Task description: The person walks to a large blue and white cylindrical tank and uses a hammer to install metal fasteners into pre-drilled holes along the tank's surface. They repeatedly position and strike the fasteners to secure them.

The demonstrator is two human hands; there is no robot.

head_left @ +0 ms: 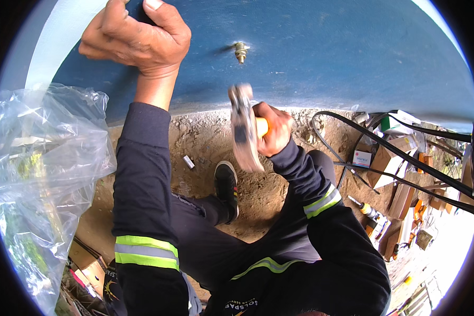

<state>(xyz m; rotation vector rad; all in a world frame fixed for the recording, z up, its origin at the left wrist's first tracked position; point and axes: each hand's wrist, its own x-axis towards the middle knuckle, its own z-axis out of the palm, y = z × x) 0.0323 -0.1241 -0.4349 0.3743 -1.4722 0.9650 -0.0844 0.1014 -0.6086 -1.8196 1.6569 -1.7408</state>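
My left hand point(142, 39) is raised against the blue wall point(332, 58) at the upper left. Its fingers are curled, and whatever lies between them is hidden at the picture's top edge. In my right hand point(275, 129) is a hammer, closed round its yellow handle point(262, 127). The hammer's worn metal head point(242, 126) is slightly blurred and hangs in the air, apart from the wall. Just beyond it, a brass-coloured anchor bolt point(240, 52) with a nut and washer sticks out of the wall.
Clear plastic sheeting point(47, 174) hangs at the left. Black cables point(400, 150) cross the right side above cardboard boxes point(392, 158) and a yellow-and-white power tool point(374, 218). A small white piece point(188, 161) lies on the dirt floor point(195, 131) near my shoe point(226, 189).
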